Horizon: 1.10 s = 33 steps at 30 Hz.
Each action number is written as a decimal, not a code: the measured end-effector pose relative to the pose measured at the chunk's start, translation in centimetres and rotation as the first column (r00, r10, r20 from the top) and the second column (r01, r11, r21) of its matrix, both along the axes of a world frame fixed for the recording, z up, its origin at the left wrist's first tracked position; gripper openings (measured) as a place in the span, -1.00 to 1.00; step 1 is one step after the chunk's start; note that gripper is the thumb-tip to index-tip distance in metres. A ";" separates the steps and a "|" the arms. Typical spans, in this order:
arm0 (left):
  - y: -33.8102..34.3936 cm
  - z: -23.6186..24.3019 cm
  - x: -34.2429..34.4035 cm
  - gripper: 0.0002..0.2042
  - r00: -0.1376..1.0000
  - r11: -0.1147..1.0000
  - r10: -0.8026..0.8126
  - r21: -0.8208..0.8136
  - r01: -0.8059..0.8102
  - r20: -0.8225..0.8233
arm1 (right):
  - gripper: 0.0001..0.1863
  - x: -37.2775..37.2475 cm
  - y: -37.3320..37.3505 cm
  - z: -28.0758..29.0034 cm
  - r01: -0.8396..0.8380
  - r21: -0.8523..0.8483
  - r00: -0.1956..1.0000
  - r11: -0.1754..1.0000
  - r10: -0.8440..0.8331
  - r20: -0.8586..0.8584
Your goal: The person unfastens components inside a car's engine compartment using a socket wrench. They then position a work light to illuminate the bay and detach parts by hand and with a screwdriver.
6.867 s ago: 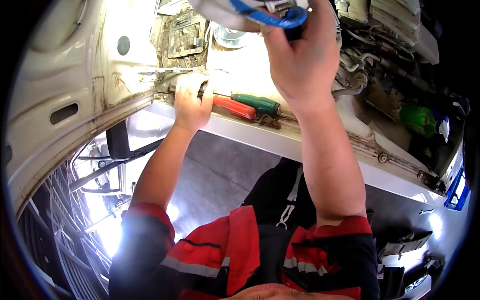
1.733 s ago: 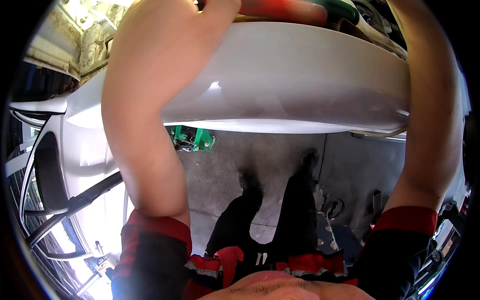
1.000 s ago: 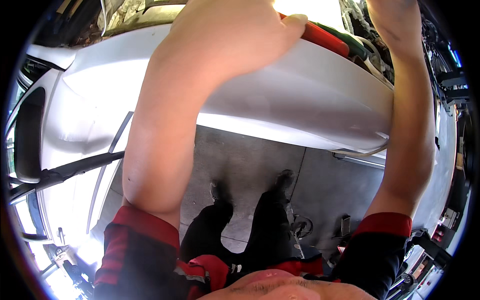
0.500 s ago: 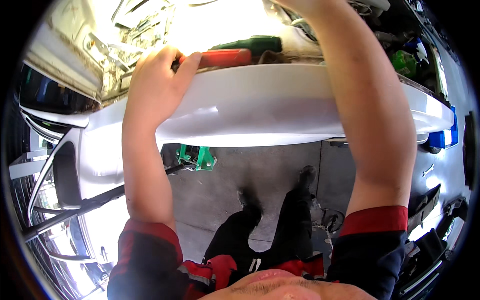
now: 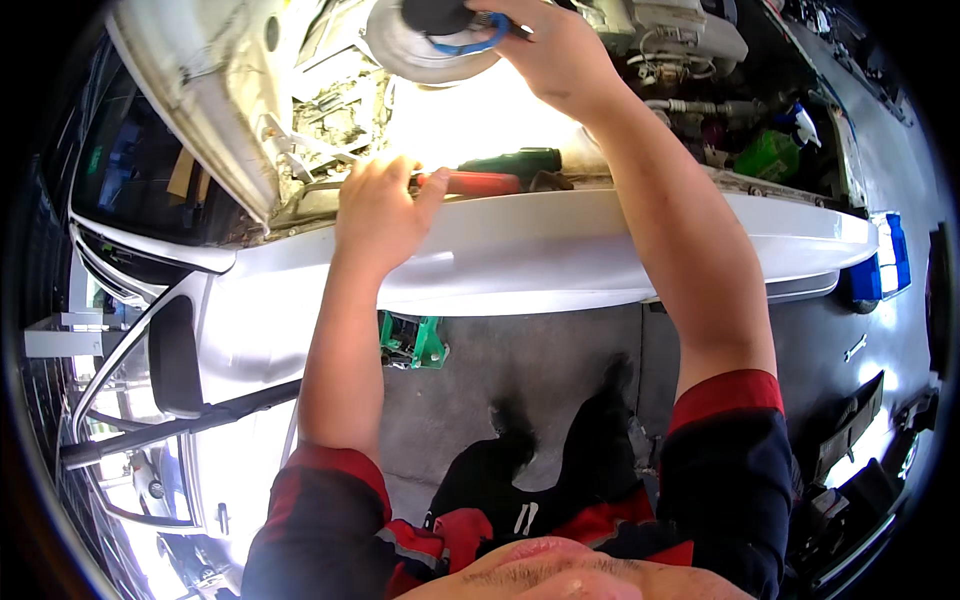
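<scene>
My right hand [image 5: 560, 65] grips a round work lamp [image 5: 425, 60] with a black middle and a blue strap or cord; bright light fills the engine bay below it. My left hand [image 5: 385, 210] rests on the inner edge of the white fender [image 5: 520, 245], its thumb apart from the fingers; the fingertips are partly hidden. Beside that thumb lies a red-handled tool [image 5: 482, 183], seemingly touched but not gripped. Just behind it is a dark green handle [image 5: 520, 160], also lying along the fender's edge.
A green spray bottle [image 5: 775, 152] stands in the bay at the right. Under the fender a green jack [image 5: 412, 340] sits on the floor. A blue bin [image 5: 888, 260] and a wrench [image 5: 856, 347] are at the right. The car's side mirror [image 5: 175, 355] juts out left.
The round lamp has come into view in my right hand. My view has shifted, so the fender and both hands appear lower. My left hand stays by the red-handled tool.
</scene>
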State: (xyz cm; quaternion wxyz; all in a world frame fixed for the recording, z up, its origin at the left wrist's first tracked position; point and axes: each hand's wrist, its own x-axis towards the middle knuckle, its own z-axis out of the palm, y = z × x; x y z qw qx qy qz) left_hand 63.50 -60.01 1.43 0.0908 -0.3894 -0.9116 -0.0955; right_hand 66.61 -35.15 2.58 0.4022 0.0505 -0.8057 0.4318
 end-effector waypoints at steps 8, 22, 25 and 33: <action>-0.4 -0.5 -0.6 -0.47 0.999 0.998 0.033 -0.060 -0.035 -0.037 | -0.63 -0.8 0.8 -0.7 0.182 -0.186 0.980 0.966 -0.161 0.120; 1.8 -0.6 -0.4 -0.71 0.996 0.997 -0.074 0.036 0.075 -0.046 | -0.67 10.0 14.8 6.2 0.192 -0.668 0.973 0.719 -0.231 0.032; 0.8 1.1 -0.1 -0.71 0.998 0.999 -0.034 0.025 0.036 -0.053 | -0.69 16.0 17.7 11.6 0.119 -0.784 0.956 0.609 -0.284 -0.076; 1.1 1.5 -0.4 -0.70 1.000 0.999 0.006 -0.053 -0.007 -0.023 | -0.76 25.4 28.7 21.2 0.632 -0.252 0.739 0.733 -0.668 -0.089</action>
